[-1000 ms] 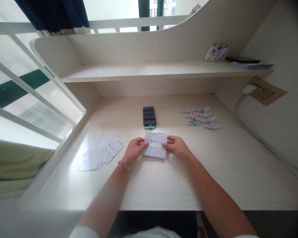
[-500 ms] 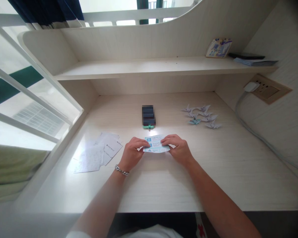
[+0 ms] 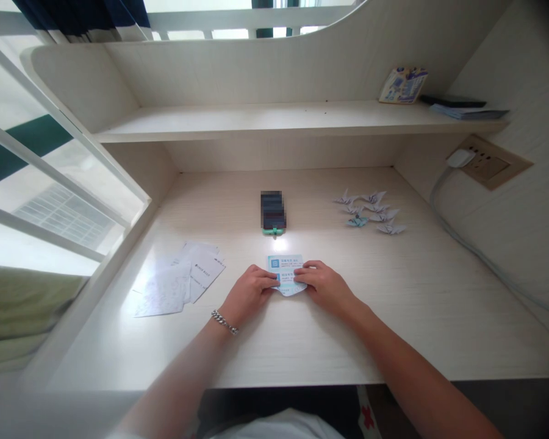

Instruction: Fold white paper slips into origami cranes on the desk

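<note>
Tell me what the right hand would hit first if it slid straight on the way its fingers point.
The right hand points left across the slip of paper, so it would likely meet the left hand first; their fingertips nearly touch already.

Bare forearms come into view from below, the left hand (image 3: 249,292) wearing a chunky silver chain bracelet (image 3: 224,322) at the wrist, the right hand (image 3: 324,285) wearing nothing at all, with a white top (image 3: 279,427) showing at the bottom edge.
</note>
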The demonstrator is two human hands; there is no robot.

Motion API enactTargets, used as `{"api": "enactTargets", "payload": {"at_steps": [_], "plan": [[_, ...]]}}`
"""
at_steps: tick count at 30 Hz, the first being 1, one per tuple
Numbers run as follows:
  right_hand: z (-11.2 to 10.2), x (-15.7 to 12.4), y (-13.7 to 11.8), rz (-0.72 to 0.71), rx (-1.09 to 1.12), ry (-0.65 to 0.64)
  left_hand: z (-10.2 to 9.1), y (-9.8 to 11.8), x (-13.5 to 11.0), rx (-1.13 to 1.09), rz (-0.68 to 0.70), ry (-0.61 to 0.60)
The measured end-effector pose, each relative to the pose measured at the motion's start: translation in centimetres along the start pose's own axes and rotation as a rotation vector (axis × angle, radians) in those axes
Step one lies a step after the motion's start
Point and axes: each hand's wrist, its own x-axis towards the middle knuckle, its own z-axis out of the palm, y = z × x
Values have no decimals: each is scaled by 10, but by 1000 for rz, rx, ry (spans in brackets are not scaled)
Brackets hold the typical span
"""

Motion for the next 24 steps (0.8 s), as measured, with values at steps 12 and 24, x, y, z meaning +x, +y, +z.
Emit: {"api": "enactTargets", "payload": {"at_steps": [12,24], "plan": [[-11,13,-3,363,258,-8,-11,7,12,-243,-294,68],[-5,37,-8,690,77,101,4,-1,32,-151,-555,231]]}}
